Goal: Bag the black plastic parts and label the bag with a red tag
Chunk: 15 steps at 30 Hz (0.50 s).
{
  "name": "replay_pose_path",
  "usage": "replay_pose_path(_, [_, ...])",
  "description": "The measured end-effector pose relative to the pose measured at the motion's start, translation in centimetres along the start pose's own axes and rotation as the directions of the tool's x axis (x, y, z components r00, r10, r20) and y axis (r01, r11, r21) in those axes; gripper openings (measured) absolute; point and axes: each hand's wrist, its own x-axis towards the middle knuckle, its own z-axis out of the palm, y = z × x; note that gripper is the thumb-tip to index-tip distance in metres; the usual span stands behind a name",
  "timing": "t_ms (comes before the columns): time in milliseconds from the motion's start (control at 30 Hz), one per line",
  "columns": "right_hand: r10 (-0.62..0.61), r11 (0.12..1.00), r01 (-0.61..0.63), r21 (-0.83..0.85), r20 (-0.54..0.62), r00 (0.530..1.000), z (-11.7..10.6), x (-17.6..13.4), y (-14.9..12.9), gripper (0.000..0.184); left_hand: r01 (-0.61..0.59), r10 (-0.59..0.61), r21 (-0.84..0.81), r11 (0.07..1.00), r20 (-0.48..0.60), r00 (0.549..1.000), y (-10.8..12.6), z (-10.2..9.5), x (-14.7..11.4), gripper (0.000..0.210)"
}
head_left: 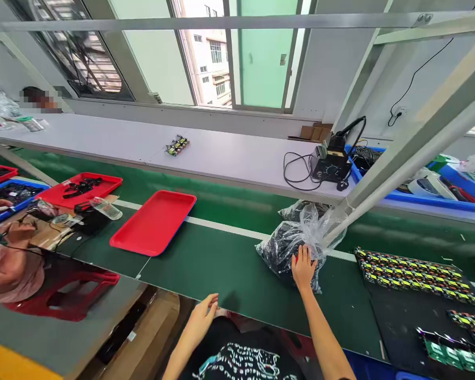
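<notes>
A clear plastic bag (279, 252) full of small black parts stands on the green work surface, its top loosely gathered. My right hand (303, 268) lies against the front of this bag, fingers spread and touching the plastic. A small red patch shows beside its fingers, too small to name. Behind the first bag is a second bag of dark parts (296, 210), partly hidden. My left hand (201, 315) hovers at the near table edge, holding nothing, with its fingers loosely bent and apart. Left of centre lies a red tray (154, 224) with nothing in it.
A slanted metal post (399, 163) rises right of the bags. Rows of circuit boards (415, 275) lie on a black mat (404, 316) at right. A black soldering station (330, 163) stands on the white shelf (237, 155). At left, a co-worker's hand (21, 232) is beside trays.
</notes>
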Motion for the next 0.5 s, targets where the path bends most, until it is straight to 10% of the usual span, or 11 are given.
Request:
replay_pose_path(267, [0.153, 0.981, -0.176, 0.080, 0.236, 0.960, -2.1, 0.8, 0.1, 0.072, -0.063, 0.053, 0.090, 0.994, 0.115, 0.992, -2.7, -8.4, 5.7, 0.062])
replay_pose_path(500, [0.437, 0.882, -0.404, 0.244, -0.097, 0.894, -4.5, 3.7, 0.0, 0.108, -0.175, 0.128, 0.228, 0.958, 0.207, 0.970, -2.3, -11.4, 11.3, 0.058])
